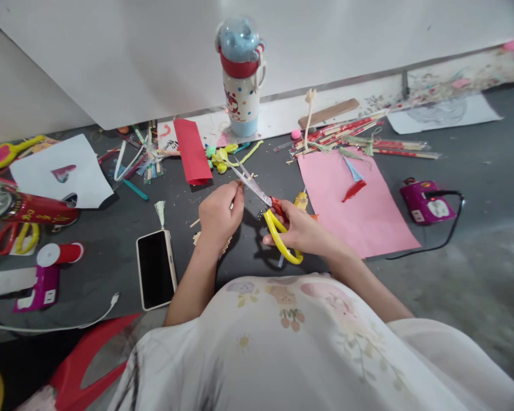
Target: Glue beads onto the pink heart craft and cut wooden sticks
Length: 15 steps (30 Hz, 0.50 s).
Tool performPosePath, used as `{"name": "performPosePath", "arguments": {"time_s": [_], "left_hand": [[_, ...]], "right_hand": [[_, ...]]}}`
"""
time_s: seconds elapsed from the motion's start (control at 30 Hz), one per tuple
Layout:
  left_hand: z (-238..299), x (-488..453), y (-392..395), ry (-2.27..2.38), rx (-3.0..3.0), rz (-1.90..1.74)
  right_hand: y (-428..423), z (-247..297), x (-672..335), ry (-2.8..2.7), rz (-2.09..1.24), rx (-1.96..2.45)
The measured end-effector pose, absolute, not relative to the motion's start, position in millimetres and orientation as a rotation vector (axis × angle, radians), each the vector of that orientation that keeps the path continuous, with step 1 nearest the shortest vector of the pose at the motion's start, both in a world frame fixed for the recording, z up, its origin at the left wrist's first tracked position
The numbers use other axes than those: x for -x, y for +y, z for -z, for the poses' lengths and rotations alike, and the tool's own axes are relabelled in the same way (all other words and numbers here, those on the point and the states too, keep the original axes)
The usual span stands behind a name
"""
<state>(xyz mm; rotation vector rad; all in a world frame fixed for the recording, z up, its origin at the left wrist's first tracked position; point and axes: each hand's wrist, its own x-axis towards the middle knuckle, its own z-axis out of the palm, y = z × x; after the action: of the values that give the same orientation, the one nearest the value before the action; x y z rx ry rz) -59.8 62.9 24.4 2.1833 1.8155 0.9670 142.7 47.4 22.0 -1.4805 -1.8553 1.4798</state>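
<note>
My right hand (pixel 302 228) grips a pair of scissors (pixel 282 238) with yellow and red handles. Their blades point up and left, parted toward the tips. Just left of the blades, my left hand (pixel 221 212) is closed in a pinch; what it holds, if anything, is too small to name. Beneath that hand lies a small pile of pale bits (pixel 227 245), partly hidden by the wrist. A folded red paper (pixel 192 151) and some yellow-green yarn (pixel 223 158) lie beyond the blades. Right of my right hand, a pink sheet (pixel 360 211) bears a small red and blue tassel.
A water bottle (pixel 242 85) stands upright at the back against a white panel. To the left are a phone (pixel 155 271), a red thread spool (pixel 64 253) and a red can-like container (pixel 34 210). Red-patterned sticks (pixel 342 132) and a purple power adapter (pixel 428 202) are on the right.
</note>
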Motion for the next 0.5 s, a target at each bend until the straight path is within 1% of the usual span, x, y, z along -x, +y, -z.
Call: {"name": "performPosePath", "arguments": {"time_s": [0.13,0.37,0.43,0.5], "left_hand": [[-24,61,64,1.842,-2.249,-0.951],[-22,65,64,1.927,-2.448,-0.93],[-23,64,63,1.929,-2.448,-1.021],[-25,62,59,1.899,-2.428,-1.195]], "right_hand": [[45,-26,-139,-1.791,-1.516,1.418],[38,-27,-127,-1.625,-1.676,1.395],[36,-20,-123,-1.569,-1.684,1.369],[34,-13,-118,-1.485,-1.72,1.358]]}}
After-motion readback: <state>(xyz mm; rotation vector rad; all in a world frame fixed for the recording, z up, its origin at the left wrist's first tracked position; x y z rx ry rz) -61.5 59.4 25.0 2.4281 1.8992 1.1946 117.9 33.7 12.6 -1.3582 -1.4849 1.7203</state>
